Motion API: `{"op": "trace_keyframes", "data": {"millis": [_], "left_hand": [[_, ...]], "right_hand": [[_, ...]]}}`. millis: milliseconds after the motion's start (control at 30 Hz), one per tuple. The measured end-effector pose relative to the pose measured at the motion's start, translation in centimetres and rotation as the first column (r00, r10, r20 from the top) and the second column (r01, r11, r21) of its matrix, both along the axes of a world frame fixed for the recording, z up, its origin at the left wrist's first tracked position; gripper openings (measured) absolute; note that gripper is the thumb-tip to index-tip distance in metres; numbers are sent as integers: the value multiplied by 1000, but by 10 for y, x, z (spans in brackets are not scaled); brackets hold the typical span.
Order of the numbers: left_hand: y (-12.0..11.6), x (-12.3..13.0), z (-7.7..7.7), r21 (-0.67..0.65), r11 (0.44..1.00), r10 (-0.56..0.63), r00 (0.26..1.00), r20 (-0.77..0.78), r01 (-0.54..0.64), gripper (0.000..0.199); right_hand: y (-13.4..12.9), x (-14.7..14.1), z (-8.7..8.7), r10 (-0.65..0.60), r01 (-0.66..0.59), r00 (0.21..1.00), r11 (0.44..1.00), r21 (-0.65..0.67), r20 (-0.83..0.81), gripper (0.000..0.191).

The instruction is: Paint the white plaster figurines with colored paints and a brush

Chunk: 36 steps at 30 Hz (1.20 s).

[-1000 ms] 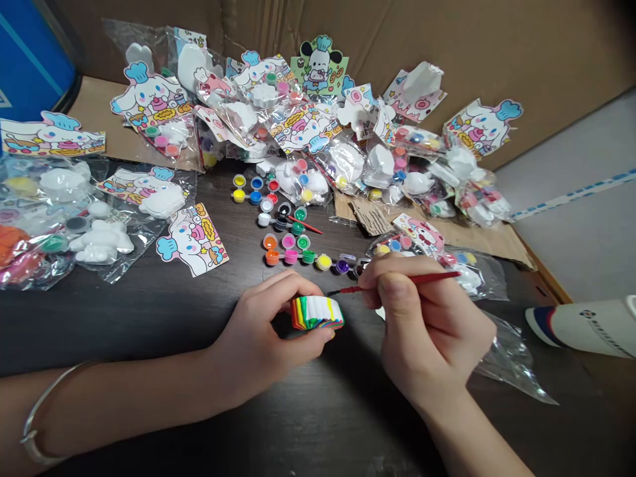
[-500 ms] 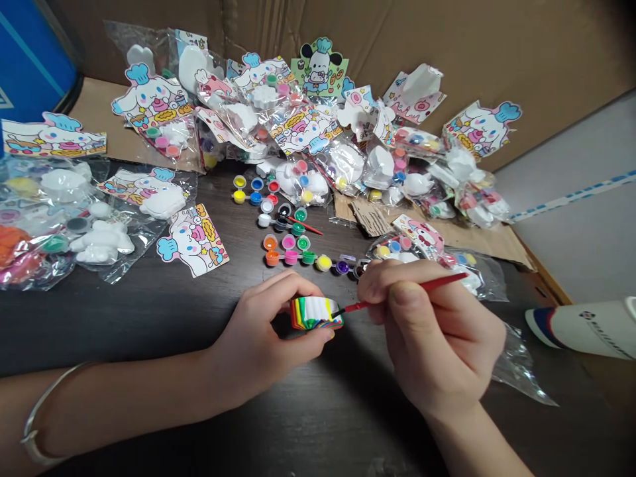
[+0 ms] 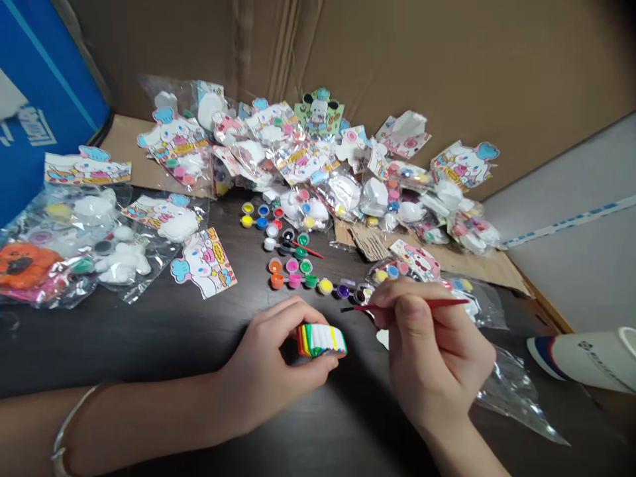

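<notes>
Okay, so the thin red-handled paintbrush (image 3: 412,305) has just lifted off the piece: half a second ago its dark tip was on the edge, and now it hangs in the air just beyond it, touching nothing. The right hand (image 3: 432,351) has its fingers curled closed around the brush, pinching it firmly with the thumb. The small chunky rainbow-striped block (image 3: 320,342) with a ridged white top sits in the left hand (image 3: 268,364), fingers wrapped over it and nothing loose, low over the dark wood table (image 3: 124,351). Can't tell if it's plaster or foam from here. Just past the hands runs a curving row of small round paint pots (image 3: 298,278), with a second red brush (image 3: 308,249) lying among them. Behind those is a heap of clear plastic bags (image 3: 342,195) holding white figures, with cartoon cards mixed in.
</notes>
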<state>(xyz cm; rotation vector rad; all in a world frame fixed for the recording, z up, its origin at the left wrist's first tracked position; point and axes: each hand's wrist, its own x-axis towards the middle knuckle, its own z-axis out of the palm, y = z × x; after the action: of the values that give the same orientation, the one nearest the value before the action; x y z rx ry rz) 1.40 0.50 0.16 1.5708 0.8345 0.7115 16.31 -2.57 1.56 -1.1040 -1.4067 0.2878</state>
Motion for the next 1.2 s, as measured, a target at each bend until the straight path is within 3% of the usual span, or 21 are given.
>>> {"op": "trace_keyframes", "data": {"millis": [100,200,300,433,567,1000,1100,1200], "left_hand": [[0,1,-2,-67,997,29,1000,-5,-29,15],[1,1,-4,-98,995,29,1000,4,-29,19],[1,1,-4,-100,995,27,999,-16,-29,18],[0,1,-5,-81,996,33,998,-46,-37,21],[0,1,-5,-64,998,20,999,-49,-24,23],[1,0,-5,-102,995,6,1000,-17,-8,22],[1,0,-4,-93,996,7,1000,-16,-9,23],[1,-1,-4,-62,998,20,1000,-18,-21,24]], "right_hand": [[8,0,6,-44,45,998,999,-18,53,18],[28,-3,19,41,-29,975,998,-59,220,17],[64,-12,27,100,-61,958,987,-149,270,18],[118,-27,20,230,-115,941,907,-405,248,20],[147,-41,8,283,-147,921,889,-434,268,20],[161,-52,-6,334,-147,869,878,-455,365,18],[160,-52,-1,328,-154,874,887,-436,358,19],[149,-43,14,298,-155,895,905,-396,331,21]]}}
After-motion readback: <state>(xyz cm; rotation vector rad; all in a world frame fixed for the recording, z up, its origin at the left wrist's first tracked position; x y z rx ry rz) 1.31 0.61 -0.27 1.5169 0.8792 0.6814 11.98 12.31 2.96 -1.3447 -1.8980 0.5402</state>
